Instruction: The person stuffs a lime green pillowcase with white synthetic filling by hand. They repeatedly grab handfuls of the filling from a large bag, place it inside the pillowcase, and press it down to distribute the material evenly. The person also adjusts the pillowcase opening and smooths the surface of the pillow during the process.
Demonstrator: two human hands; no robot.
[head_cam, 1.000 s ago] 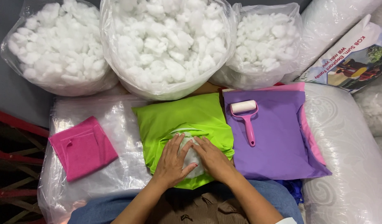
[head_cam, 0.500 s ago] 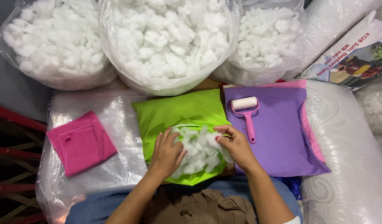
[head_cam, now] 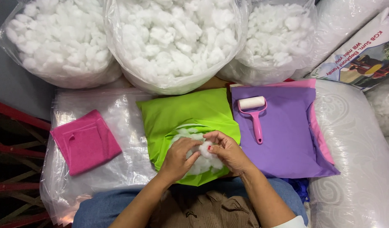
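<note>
Green cushion cover point(head_cam: 184, 114) w/ stuffing point(head_cam: 198, 162) on plastic-covered table point(head_cam: 118, 126).

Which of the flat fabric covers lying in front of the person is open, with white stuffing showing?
The green cover in the middle, under both hands. Stuffing shows in its opening. The pink cover at left lies folded; the purple cover lies flat, bearing a lint roller.

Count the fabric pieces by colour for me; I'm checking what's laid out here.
Green cover, with both hands at its stuffing: 1
Purple fabric: 1
Light pink fabric under the purple: 1
Dark pink folded fabric: 1
Total: 4
</note>
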